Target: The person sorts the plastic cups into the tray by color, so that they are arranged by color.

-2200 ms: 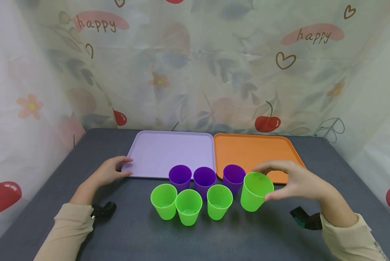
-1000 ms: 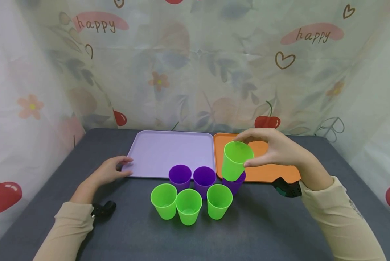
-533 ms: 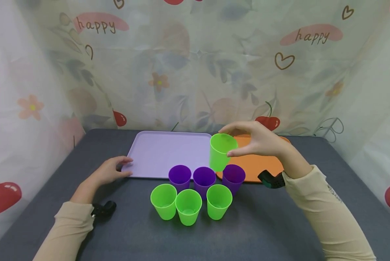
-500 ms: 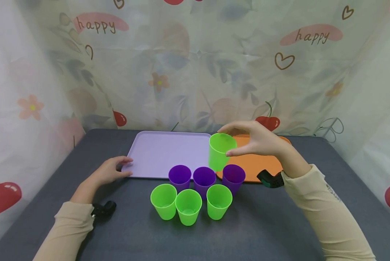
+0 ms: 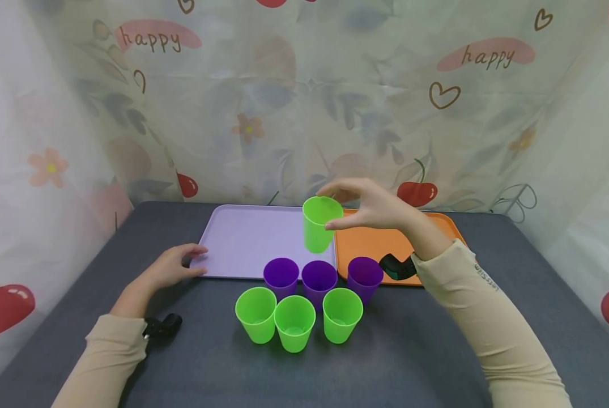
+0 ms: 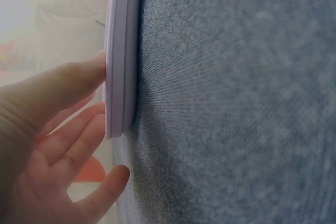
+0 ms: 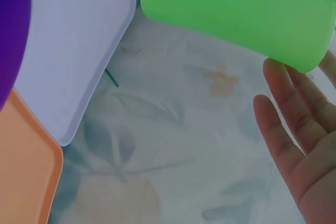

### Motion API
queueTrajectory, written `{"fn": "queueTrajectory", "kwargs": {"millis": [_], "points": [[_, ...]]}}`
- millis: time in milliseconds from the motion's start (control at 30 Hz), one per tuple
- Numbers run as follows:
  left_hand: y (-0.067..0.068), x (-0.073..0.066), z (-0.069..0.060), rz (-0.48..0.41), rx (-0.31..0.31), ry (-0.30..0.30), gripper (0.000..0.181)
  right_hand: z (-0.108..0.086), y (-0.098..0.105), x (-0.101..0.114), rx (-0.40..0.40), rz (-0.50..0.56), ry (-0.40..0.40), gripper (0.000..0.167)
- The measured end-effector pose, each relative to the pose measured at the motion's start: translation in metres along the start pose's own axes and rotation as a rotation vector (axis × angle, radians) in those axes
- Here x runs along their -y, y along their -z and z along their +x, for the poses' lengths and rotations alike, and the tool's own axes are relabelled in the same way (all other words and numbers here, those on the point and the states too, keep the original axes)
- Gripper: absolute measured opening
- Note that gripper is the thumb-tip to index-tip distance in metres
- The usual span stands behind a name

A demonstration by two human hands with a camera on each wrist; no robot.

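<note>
My right hand (image 5: 375,207) holds a green cup (image 5: 315,233) by its rim, between thumb and fingers. The cup hangs upright in the air over the right part of the lilac tray (image 5: 253,238). In the right wrist view that same cup (image 7: 236,14) fills the top, with fingertips at its edge. My left hand (image 5: 169,266) rests at the lilac tray's near left corner. The left wrist view shows the thumb and fingertips touching the tray's edge (image 6: 118,77), fingers fairly straight.
Three purple cups (image 5: 281,277) stand in a row in front of the trays. Nearer stand three green cups (image 5: 294,324). An orange tray (image 5: 380,249) adjoins the lilac one on the right. A patterned curtain (image 5: 304,113) hangs behind the dark tabletop (image 5: 386,362).
My right hand has lifted the green cup from the right end of the near row and carried it left and away, to over the lilac tray. The left hand has stayed put.
</note>
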State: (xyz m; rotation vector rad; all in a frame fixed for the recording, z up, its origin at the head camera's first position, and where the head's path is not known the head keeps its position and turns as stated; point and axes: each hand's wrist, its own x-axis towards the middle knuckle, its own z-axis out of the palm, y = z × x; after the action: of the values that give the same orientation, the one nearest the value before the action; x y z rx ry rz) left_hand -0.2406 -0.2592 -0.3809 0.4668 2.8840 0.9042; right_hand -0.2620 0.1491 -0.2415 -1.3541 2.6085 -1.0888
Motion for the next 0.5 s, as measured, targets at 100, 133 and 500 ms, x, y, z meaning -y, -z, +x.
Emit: {"fn": "queueTrajectory", "kwargs": {"millis": [100,133,500], "points": [[0.0,0.0,0.0,0.0,-0.002,-0.004,0.048,0.008,-0.003,-0.002,-0.001,0.014,-0.001,0.047],[-0.001,0.0,0.0,0.001,-0.003,-0.004,0.048,0.011,-0.005,-0.003,-0.001,0.017,0.0,0.047],[-0.002,0.001,0.0,0.012,-0.01,-0.012,0.049,0.044,-0.022,-0.006,0.056,-0.028,-0.06,0.051]]}}
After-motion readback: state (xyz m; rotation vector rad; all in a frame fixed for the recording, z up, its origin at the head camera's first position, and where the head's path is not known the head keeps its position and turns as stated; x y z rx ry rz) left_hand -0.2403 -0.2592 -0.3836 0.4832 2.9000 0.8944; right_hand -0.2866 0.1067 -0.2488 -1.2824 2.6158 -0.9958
